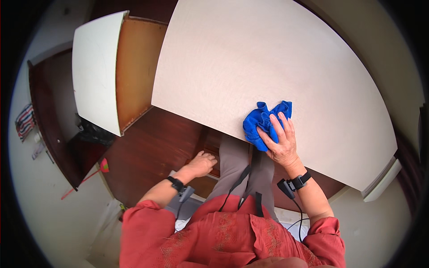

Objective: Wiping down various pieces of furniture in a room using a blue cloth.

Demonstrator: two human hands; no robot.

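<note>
The right hand (282, 145) is gripping a blue cloth (258, 125) at the near edge of a white table (259, 53) that is stretching far and right. The left hand (201, 164) is hanging loosely open beside the leg (233, 163), nearer than that edge.

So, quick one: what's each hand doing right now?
Left hand: open, fingers loosely bent, nothing visible in it.
Right hand: holding a bunched blue cloth against the white tabletop.
</note>
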